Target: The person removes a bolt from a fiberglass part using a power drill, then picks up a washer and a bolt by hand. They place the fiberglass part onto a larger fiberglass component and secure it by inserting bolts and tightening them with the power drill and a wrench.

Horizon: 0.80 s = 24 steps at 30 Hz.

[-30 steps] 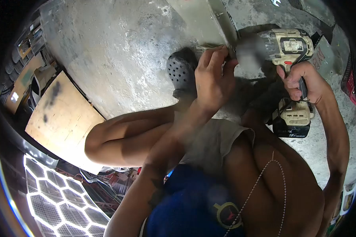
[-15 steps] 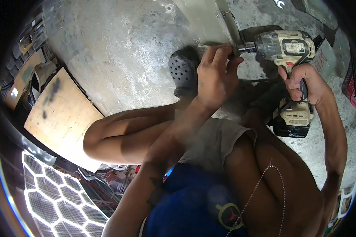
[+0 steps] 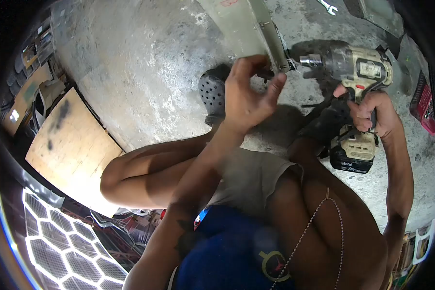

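My right hand (image 3: 372, 111) is wrapped round the grip of a cream and black cordless impact wrench (image 3: 369, 67), its battery (image 3: 350, 158) hanging below. A shiny socket (image 3: 310, 60) on its nose points left, a short gap from the metal panel (image 3: 227, 17). That greenish-grey panel has a long flange (image 3: 270, 41) with small studs, running down from the top. At the flange's lower end is my left hand (image 3: 249, 94), its fingers curled at the edge and thumb on the other side. Those fingers partly hide the panel's corner.
An open-end wrench (image 3: 329, 7) lies on the concrete floor (image 3: 145, 67) at the top. A dark clog (image 3: 212, 94) is on my foot. At the right sits a red basket (image 3: 423, 108); to the left, a plywood board (image 3: 75, 150). Another metal piece (image 3: 382, 17) lies top right.
The impact wrench has drawn back from the panel and dropped slightly, its socket now apart from the flange. My left thumb has moved away from the fingers. The view has shifted a little.
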Tool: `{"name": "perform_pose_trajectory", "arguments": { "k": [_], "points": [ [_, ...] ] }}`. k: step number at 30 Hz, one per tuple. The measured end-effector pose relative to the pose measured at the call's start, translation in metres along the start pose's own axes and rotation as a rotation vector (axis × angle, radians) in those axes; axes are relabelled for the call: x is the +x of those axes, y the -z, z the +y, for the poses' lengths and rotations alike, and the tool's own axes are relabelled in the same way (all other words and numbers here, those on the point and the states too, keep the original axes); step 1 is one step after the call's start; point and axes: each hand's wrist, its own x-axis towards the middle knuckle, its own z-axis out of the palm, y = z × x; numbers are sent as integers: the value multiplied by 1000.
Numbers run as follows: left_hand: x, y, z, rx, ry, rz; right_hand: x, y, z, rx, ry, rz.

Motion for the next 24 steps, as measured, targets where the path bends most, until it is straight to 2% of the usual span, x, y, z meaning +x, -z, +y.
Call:
{"name": "perform_pose_trajectory", "arguments": {
  "k": [1, 3, 7, 11, 19, 24],
  "points": [
    [6, 1, 5, -2, -5, -4, 2, -7, -3, 1, 6, 3],
    [21, 2, 17, -236, 174, 161, 10, -20, -14, 0, 35, 8],
    [45, 4, 20, -221, 174, 116, 29, -31, -31, 2, 117, -92],
    [50, -1, 14, -122, 38, 138, 37, -38, -46, -15, 103, -117],
    [50, -3, 15, -178, 49, 173, 41, -36, -51, -69, 35, -101],
    [51, 0, 7, -17, -35, 157, 50, -37, -60, -100, -17, -112]
  ]
}}
